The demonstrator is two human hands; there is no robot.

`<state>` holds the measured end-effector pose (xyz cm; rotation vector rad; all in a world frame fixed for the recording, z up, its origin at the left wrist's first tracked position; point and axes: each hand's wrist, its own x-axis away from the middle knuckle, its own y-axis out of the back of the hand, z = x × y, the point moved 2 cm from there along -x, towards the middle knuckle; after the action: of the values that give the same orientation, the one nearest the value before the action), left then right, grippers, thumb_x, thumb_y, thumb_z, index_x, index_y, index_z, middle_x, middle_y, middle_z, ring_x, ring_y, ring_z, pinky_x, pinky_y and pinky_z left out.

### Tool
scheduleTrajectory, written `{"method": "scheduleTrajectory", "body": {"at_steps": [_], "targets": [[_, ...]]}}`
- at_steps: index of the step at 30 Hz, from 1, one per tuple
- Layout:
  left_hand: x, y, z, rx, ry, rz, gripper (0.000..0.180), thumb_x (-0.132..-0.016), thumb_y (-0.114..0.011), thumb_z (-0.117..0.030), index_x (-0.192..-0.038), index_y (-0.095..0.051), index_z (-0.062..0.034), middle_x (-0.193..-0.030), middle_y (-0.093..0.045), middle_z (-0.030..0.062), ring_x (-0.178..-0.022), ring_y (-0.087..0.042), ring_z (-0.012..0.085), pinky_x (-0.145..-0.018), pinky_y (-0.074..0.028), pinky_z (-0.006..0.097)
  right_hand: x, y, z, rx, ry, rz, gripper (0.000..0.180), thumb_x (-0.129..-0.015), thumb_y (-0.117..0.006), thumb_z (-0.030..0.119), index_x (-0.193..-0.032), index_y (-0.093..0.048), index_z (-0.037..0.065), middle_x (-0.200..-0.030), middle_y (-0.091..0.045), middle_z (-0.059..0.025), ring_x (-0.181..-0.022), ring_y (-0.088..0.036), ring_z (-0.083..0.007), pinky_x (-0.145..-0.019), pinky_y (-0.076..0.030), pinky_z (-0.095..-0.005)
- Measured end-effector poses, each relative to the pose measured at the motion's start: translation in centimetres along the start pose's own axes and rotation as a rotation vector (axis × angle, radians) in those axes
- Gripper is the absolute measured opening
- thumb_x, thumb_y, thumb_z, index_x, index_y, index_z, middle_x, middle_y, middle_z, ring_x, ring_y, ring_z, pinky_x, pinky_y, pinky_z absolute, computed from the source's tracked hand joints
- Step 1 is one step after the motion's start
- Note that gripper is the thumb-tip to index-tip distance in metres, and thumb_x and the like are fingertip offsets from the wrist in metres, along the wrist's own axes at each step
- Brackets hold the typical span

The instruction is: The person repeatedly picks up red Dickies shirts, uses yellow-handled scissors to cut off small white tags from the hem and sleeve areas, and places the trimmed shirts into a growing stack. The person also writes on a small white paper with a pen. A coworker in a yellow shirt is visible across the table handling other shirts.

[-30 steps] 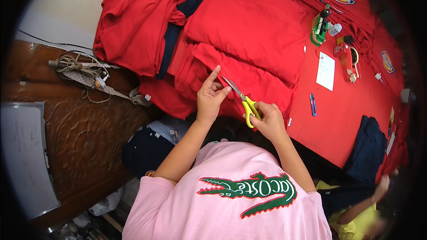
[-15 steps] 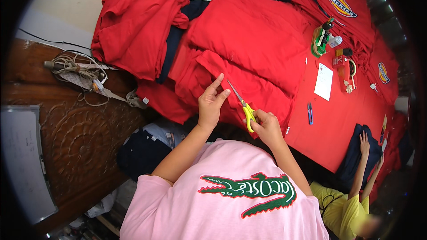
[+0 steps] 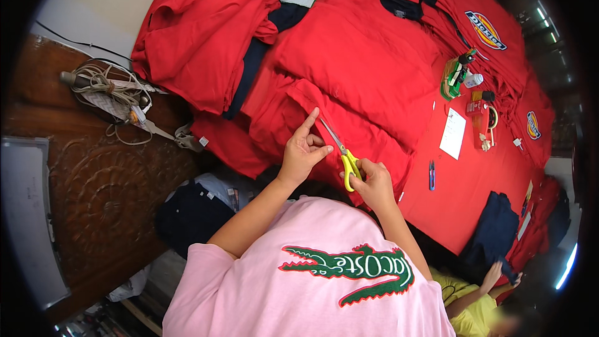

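Observation:
My right hand (image 3: 374, 185) grips a pair of scissors (image 3: 349, 170) by its yellow handles. The slim blades point up and left, close together, over a loose fold of a red garment (image 3: 299, 95). Just left of the blades is my left hand (image 3: 303, 155), its index finger stretched out along the red cloth and its thumb apart, pointing toward the scissors. The other fingers are bent, and no object shows in them. Beyond lies a thick red folded garment (image 3: 359, 37), part of the pile on the table.
Red garments (image 3: 203, 31) lie heaped at the left. On the red tabletop (image 3: 430, 212) are thread snips (image 3: 432, 175), a paper sheet (image 3: 453, 134), a tape dispenser (image 3: 482, 126) and a green tool (image 3: 450, 80). A co-worker's hand (image 3: 491, 276) holds dark cloth (image 3: 491, 228) at lower right.
The scissors and both hands sit slightly lower, with the blades still by my left index finger. The co-worker's hands have moved down to the dark cloth's lower edge. The view has shifted a little.

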<state>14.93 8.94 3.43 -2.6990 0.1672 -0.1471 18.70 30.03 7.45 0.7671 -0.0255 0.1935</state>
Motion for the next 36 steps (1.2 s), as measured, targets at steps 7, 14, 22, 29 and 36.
{"method": "scheduleTrajectory", "body": {"at_steps": [7,14,22,29,36], "targets": [[-1.9,1.2,1.3,0.086,-0.062,-0.135,0.086,-0.091,-0.069,0.012,-0.164,-0.030,-0.0090,-0.102,-0.066,0.0030,-0.092,-0.063,0.0076,-0.090,-0.055,0.025,-0.1,-0.5,0.4,-0.019,-0.053,0.013,0.024,-0.080,-0.082,0.019,-0.082,-0.067,0.001,-0.060,-0.057,-0.0135,-0.053,-0.054,-0.0287,-0.064,-0.042,-0.0386],[-2.1,1.8,-0.2,0.085,-0.021,0.049,0.090,-0.089,-0.069,0.015,-0.165,-0.027,-0.0082,-0.116,-0.066,0.0025,-0.096,-0.063,0.0078,-0.092,-0.056,0.024,-1.7,-0.8,1.4,0.047,0.067,-0.053,0.027,-0.076,-0.082,0.023,-0.084,-0.068,0.001,-0.060,-0.057,-0.0133,-0.055,-0.055,-0.0296,-0.066,-0.042,-0.0398],[-2.5,3.2,-1.1,0.019,-0.069,0.033,0.087,-0.089,-0.068,0.016,-0.164,-0.031,-0.0076,-0.123,-0.067,0.0050,-0.098,-0.064,0.0079,-0.093,-0.057,0.026,-2.0,-2.8,0.8,-0.015,-0.026,-0.036,0.027,-0.080,-0.082,0.025,-0.086,-0.070,0.001,-0.060,-0.058,-0.0132,-0.054,-0.054,-0.0291,-0.067,-0.042,-0.0393],[-3.9,4.8,-0.1,-0.074,-0.139,-0.025,0.084,-0.090,-0.068,0.014,-0.163,-0.032,-0.0073,-0.117,-0.068,0.0048,-0.102,-0.065,0.0094,-0.093,-0.055,0.025,-2.4,-2.7,1.7,-0.010,-0.001,-0.030,0.032,-0.078,-0.085,0.028,-0.086,-0.070,0.001,-0.062,-0.059,-0.0137,-0.055,-0.053,-0.0289,-0.067,-0.042,-0.0390],[-2.9,3.9,-0.9,-0.039,-0.052,0.028,0.089,-0.090,-0.069,0.014,-0.165,-0.026,-0.0077,-0.106,-0.069,0.0042,-0.095,-0.066,0.0087,-0.088,-0.056,0.023,-3.5,-2.3,2.0,0.012,0.038,-0.020,0.028,-0.078,-0.084,0.023,-0.087,-0.069,0.001,-0.065,-0.060,-0.0135,-0.056,-0.053,-0.0288,-0.067,-0.042,-0.0401]]}}
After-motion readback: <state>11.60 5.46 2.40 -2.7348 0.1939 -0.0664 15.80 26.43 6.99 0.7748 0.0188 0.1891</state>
